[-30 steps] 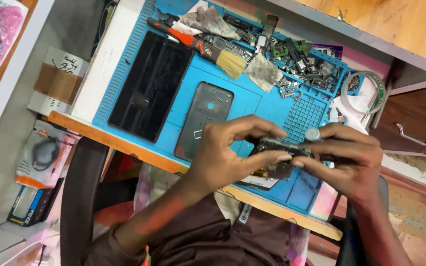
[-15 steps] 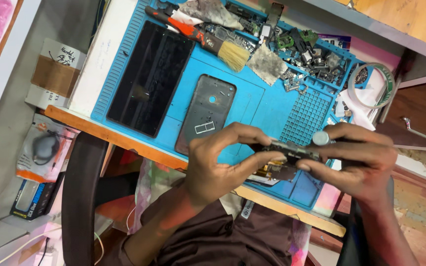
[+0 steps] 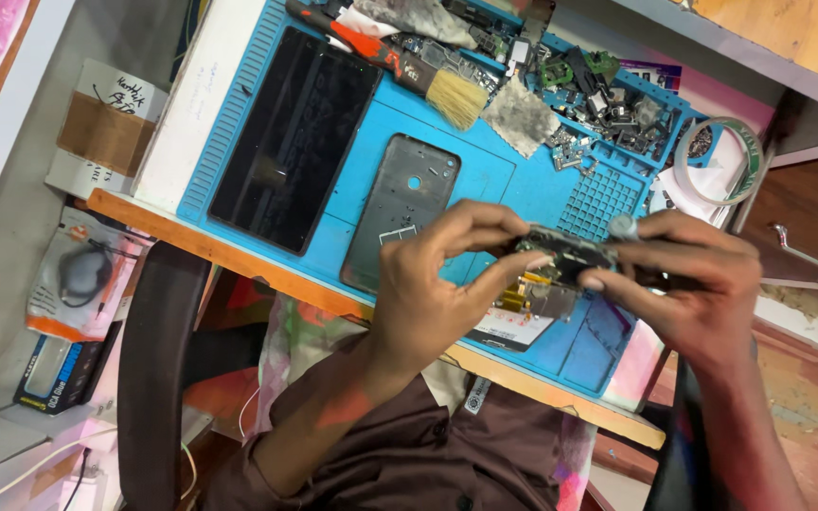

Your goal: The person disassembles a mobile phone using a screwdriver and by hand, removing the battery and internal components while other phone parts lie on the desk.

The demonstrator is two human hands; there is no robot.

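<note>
Dark circuit board (image 3: 560,254) pinched in left grip (image 3: 437,284) and right grip (image 3: 688,293), above blue mat (image 3: 523,189), right of grey phone shell (image 3: 400,222).

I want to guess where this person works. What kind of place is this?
Probably a phone repair bench. A blue work mat holds a phone back cover, a dark screen panel, a brush and loose small parts, while both hands hold a circuit board.

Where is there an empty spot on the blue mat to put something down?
Bare blue mat shows between the grey phone back cover, the brush and the grid of small square pockets. The top right corner is crowded with small parts. The left hand and right hand cover the near edge.
</note>
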